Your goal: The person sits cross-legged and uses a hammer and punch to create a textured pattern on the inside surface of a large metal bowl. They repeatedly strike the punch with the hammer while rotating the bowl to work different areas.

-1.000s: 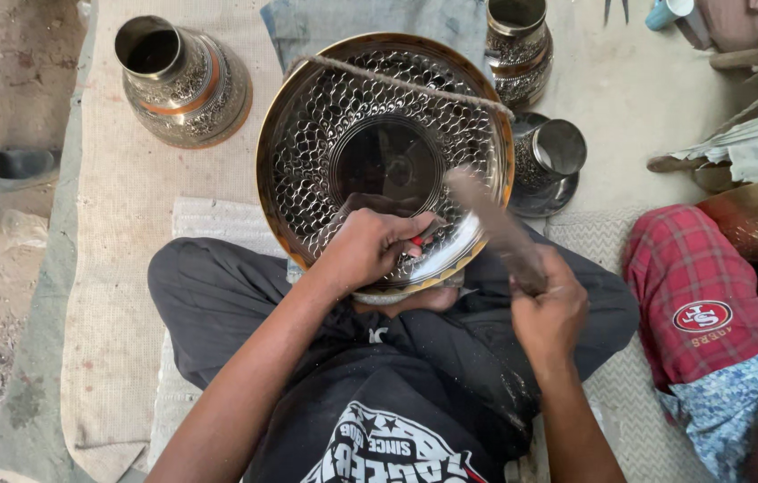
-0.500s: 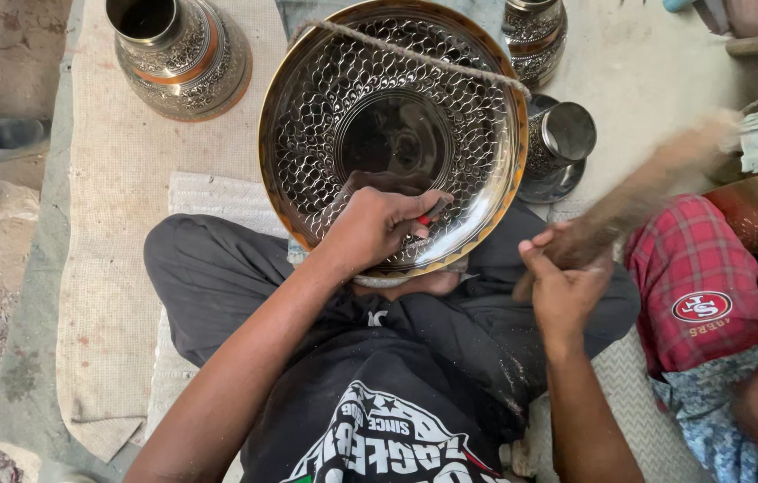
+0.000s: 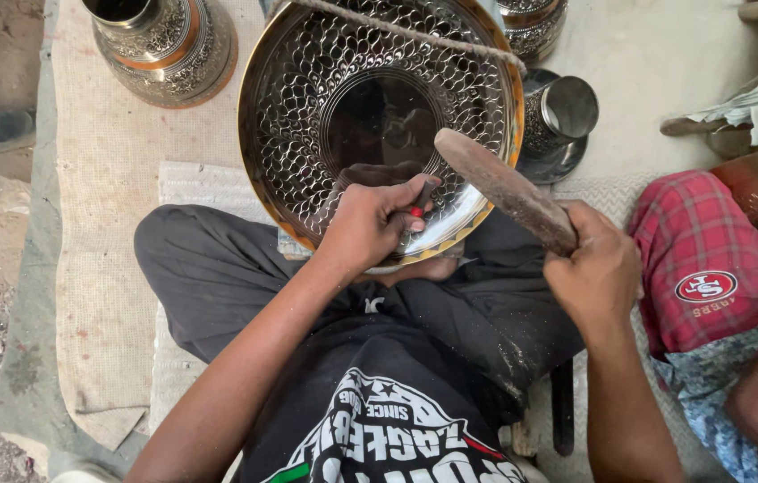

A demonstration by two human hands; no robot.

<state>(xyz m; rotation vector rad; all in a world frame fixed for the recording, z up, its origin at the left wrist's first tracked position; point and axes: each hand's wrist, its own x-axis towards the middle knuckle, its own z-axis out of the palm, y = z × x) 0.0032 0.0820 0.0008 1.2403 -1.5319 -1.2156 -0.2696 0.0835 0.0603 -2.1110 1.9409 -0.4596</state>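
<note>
Basically, the patterned metal tray [image 3: 379,116] is propped on the lap; a red-marked punch [image 3: 418,207], probably, is pinched in the left hand [image 3: 370,224], the wooden mallet [image 3: 504,190] gripped by right hand [image 3: 601,273] fingers. Punch kept steady, blows square.

- Bright, even daylight; shadows soft
- Glare on metal tray [image 3: 379,125] rim and centre
- Mostly sharp, slight blur on wooden mallet [image 3: 504,190]
- Mild wide-angle stretch at edges

Black printed T-shirt [image 3: 379,420], dark trousers [image 3: 218,277], bare forearms
</note>
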